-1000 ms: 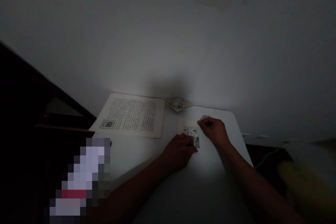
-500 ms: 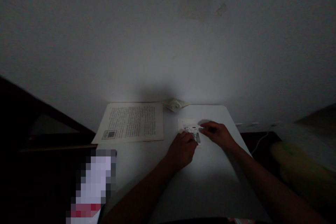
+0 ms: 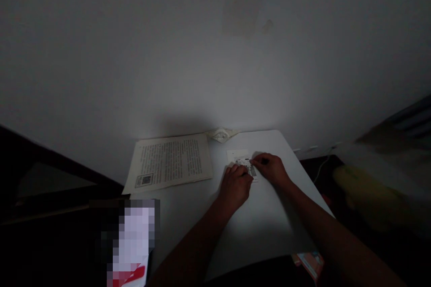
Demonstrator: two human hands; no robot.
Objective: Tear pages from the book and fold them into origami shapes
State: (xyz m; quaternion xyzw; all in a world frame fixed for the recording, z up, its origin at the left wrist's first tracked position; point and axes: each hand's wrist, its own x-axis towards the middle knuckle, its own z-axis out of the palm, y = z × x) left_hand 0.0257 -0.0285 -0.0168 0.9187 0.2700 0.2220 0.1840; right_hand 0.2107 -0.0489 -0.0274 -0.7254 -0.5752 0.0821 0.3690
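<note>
A small printed paper [image 3: 237,154] with a dark picture on it lies on the white table [image 3: 256,228]. My left hand [image 3: 235,184] rests over its lower left part, fingers curled and partly hidden. At the paper's right edge is my right hand [image 3: 269,168], thumb and forefinger pinched together. Whether a bit of the paper or something else sits in that pinch is too dark and small to make out.
A larger printed sheet [image 3: 175,161] with a square code lies at the table's left. A pale crumpled item [image 3: 221,135] is against the wall. A blurred-out phone-like object [image 3: 136,237] stands at lower left. A yellowish bag [image 3: 363,193] is at the right.
My right thumb and forefinger have come together at the paper's right edge. My left hand stays nearly in place. The whole view has shifted and tilted slightly.
</note>
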